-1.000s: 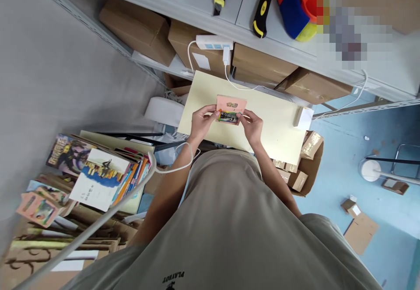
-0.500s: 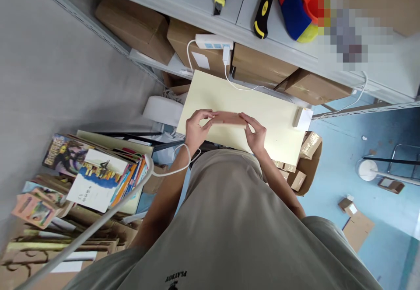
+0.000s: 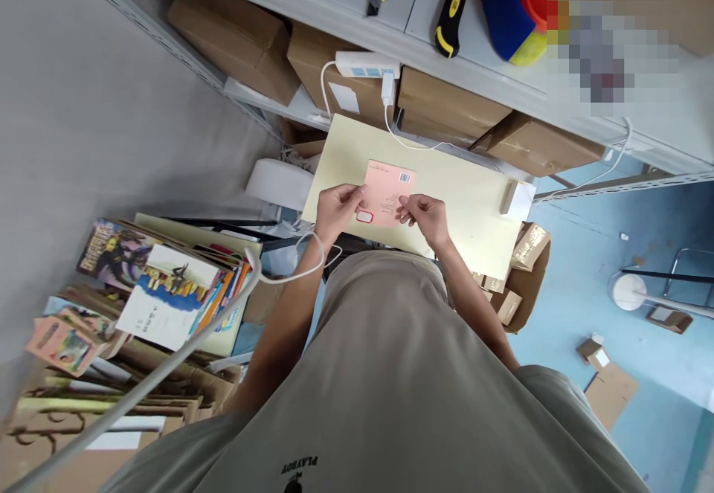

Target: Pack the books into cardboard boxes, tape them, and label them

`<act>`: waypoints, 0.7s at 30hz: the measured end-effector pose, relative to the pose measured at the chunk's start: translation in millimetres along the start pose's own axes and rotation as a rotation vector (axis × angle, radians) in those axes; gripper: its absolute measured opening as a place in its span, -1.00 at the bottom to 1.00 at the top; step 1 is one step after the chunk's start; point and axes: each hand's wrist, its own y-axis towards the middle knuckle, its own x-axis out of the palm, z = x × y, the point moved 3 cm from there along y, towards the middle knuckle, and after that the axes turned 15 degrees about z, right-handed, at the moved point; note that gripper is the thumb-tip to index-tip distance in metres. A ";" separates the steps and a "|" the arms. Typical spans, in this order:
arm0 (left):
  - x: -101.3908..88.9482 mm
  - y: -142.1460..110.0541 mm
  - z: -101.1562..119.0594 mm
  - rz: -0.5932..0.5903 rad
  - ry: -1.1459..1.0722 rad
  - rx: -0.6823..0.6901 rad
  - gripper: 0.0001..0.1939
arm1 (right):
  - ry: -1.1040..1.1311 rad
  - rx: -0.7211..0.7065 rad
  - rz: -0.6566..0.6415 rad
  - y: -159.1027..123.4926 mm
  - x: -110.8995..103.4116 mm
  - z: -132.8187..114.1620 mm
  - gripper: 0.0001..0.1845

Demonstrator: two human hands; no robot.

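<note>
Holding pink booklet (image 3: pixel 384 189) between left grip (image 3: pixel 337 210), right grip (image 3: pixel 427 219)

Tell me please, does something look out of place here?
At the left, a white-covered book lies crooked across other books, which looks untidy. At the right, a flat cardboard piece lies loose, as if discarded, on the floor. The pink booklet in the left hand and right hand shows no clear damage.

The pink booklet (image 3: pixel 384 189) has been turned over. A second ago its picture cover was showing, then it tilted nearly edge-on; now its back shows, with a barcode (image 3: pixel 404 178) at upper right and a red-bordered label (image 3: pixel 364 217) at lower left.
</note>
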 end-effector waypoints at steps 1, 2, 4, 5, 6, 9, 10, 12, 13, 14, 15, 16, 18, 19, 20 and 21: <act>1.2 3.2 -2.8 0.026 -0.003 -0.017 -0.34 | 0.005 0.030 -0.021 1.5 4.2 0.5 -0.24; 1.5 6.1 -5.2 0.045 -0.008 -0.023 -0.32 | 0.009 0.049 -0.039 2.6 7.4 1.2 -0.21; -0.5 10.0 -8.2 0.066 -0.026 -0.006 -0.29 | 0.022 0.065 -0.074 3.3 10.7 3.1 -0.21; -3.0 10.5 -8.4 0.070 -0.033 0.012 -0.27 | 0.036 0.067 -0.094 3.1 10.8 4.7 -0.22; -6.1 9.9 -7.8 0.074 -0.036 0.033 -0.25 | 0.054 0.068 -0.115 2.8 10.2 7.0 -0.23; -14.2 1.4 -0.3 0.074 -0.014 0.104 -0.26 | 0.097 0.098 -0.145 4.1 7.9 19.4 -0.23; -14.6 -3.3 4.0 0.067 0.005 0.140 -0.31 | 0.098 0.116 -0.140 5.7 8.6 25.0 -0.23; -8.9 -14.7 14.1 0.037 0.057 0.242 -0.44 | 0.096 0.150 -0.115 10.1 15.0 36.5 -0.25; -2.4 -20.9 19.4 0.013 0.093 0.303 -0.52 | 0.100 0.160 -0.106 12.6 21.1 41.2 -0.26; 6.1 -27.1 24.3 -0.011 0.134 0.364 -0.59 | 0.109 0.165 -0.103 14.9 29.2 44.9 -0.27; 16.0 -32.7 28.5 -0.035 0.178 0.421 -0.64 | 0.125 0.169 -0.105 17.0 38.5 47.5 -0.29; 26.4 -37.6 31.7 -0.054 0.225 0.469 -0.65 | 0.142 0.176 -0.112 18.6 48.7 49.3 -0.32; 45.2 -43.7 34.7 -0.079 0.312 0.529 -0.63 | 0.161 0.199 -0.137 20.3 67.9 51.8 -0.36; 51.8 -44.5 34.3 -0.080 0.339 0.539 -0.63 | 0.158 0.217 -0.150 20.4 75.4 53.5 -0.35; 55.4 -43.6 32.5 -0.074 0.351 0.535 -0.64 | 0.155 0.237 -0.164 20.1 80.9 55.9 -0.34; 55.8 -40.8 29.0 -0.058 0.347 0.515 -0.66 | 0.155 0.253 -0.174 19.6 84.1 59.1 -0.34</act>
